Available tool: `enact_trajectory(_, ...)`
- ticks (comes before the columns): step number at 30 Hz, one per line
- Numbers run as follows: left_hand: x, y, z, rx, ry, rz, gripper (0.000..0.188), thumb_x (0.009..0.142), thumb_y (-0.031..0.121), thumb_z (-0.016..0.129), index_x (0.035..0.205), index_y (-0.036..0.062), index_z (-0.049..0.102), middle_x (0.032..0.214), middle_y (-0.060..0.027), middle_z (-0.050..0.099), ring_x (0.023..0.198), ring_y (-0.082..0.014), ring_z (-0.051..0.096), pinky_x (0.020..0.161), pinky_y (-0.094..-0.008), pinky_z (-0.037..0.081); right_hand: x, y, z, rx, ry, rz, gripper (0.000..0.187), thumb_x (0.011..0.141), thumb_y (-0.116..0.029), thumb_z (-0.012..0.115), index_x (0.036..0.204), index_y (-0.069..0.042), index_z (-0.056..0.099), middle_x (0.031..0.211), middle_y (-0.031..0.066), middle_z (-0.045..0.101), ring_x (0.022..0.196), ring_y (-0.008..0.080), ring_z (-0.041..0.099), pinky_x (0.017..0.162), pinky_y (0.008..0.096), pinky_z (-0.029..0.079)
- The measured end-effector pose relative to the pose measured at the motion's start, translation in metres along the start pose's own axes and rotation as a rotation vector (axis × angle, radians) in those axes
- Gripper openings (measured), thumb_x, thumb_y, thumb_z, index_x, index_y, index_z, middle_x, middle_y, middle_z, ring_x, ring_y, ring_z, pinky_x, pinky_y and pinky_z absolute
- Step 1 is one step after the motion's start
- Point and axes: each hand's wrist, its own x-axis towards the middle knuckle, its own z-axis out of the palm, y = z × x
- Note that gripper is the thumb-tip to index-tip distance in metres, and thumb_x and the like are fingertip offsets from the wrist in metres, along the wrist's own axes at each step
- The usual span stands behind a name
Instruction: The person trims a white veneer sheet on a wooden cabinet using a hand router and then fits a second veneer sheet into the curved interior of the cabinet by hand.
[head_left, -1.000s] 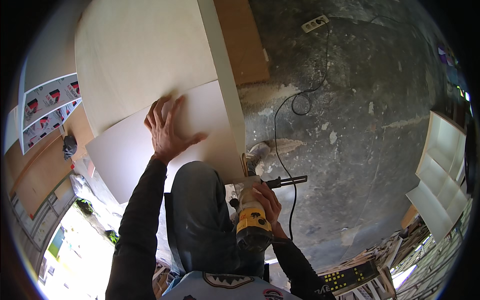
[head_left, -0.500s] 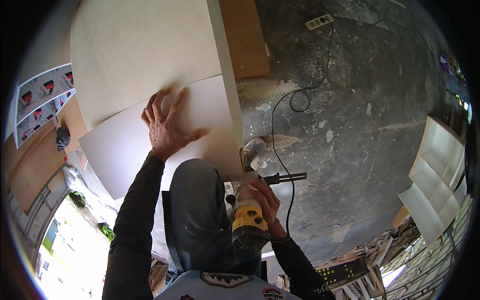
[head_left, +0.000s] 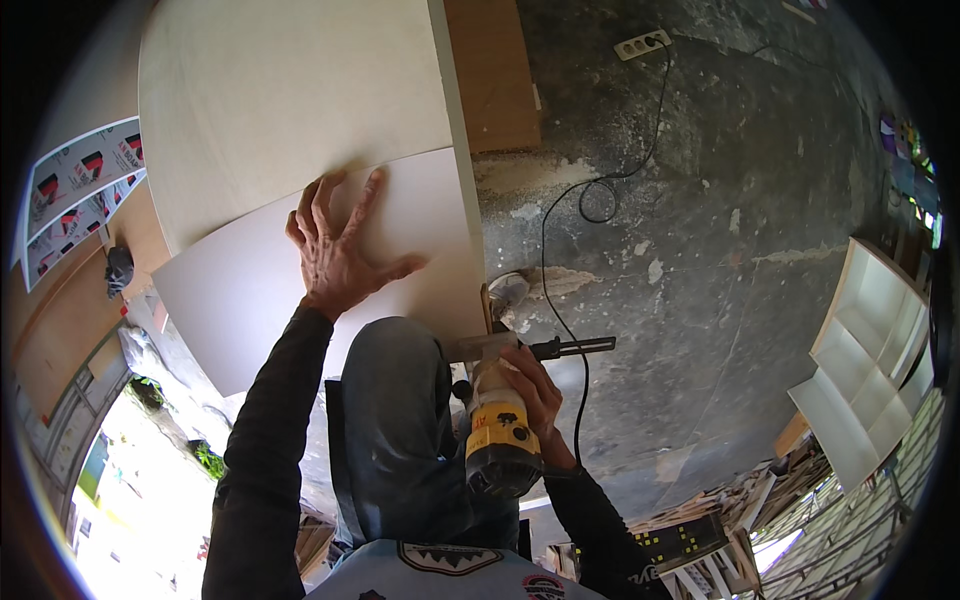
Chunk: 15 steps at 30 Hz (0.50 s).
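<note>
My left hand point(head_left: 345, 262) lies with spread fingers on a white sheet panel point(head_left: 235, 305), its fingertips near the panel's far edge. That panel rests on a larger pale board point(head_left: 290, 95). My right hand point(head_left: 536, 396) is wrapped round a yellow and black trim router point(head_left: 500, 432), held at the panel's near right corner. The router's base sits against the panel's edge, and a black slotted guide bar point(head_left: 575, 347) sticks out to the right. The bit is hidden. My bent knee point(head_left: 395, 355) is over the panel's near edge, between my arms.
A black cord point(head_left: 545, 250) loops over the stained concrete floor point(head_left: 690, 300) to a white power strip point(head_left: 641, 45). My shoe point(head_left: 508, 288) shows beside the boards. A brown board point(head_left: 492, 80) lies beyond, a white shelf unit point(head_left: 870, 330) at right, and scrap wood point(head_left: 770, 490) at lower right.
The router and my right hand have shifted very slightly along the panel's near right corner. My left hand stays spread on the panel; the view has moved a little.
</note>
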Motion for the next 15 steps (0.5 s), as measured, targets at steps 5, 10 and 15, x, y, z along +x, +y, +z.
enact_trajectory(5,0.000,-0.001,0.001,0.001,-0.008,-0.002,0.123,0.058,0.077,0.085,0.162,0.0341,0.035,0.157,-0.0171,0.030,0.148,-0.0390,0.021,0.116,-0.0611,0.019,0.003,-0.001,0.001,-0.016,0.007,0.025,0.044,0.082,-0.022,0.081,0.118,-0.002,0.068,0.123,0.0213,0.071,0.114,0.0396,0.070,0.106,0.0554,0.051)
enact_trajectory(10,-0.001,-0.002,0.001,-0.012,-0.007,-0.002,0.123,0.058,0.077,0.085,0.161,0.0341,0.035,0.156,-0.0174,0.031,0.148,-0.0390,0.022,0.116,-0.0614,0.019,0.007,0.000,0.002,-0.007,-0.004,0.005,0.051,0.076,-0.020,0.084,0.120,-0.001,0.066,0.125,0.0228,0.068,0.115,0.0436,0.068,0.106,0.0541,0.052)
enact_trajectory(15,-0.001,-0.002,0.001,-0.013,-0.005,0.002,0.123,0.058,0.081,0.082,0.162,0.0340,0.035,0.157,-0.0181,0.031,0.149,-0.0389,0.021,0.116,-0.0619,0.018,0.015,-0.001,0.002,-0.008,0.000,-0.004,0.052,0.076,-0.019,0.084,0.121,0.000,0.065,0.126,0.0231,0.068,0.115,0.0436,0.068,0.106,0.0549,0.052)
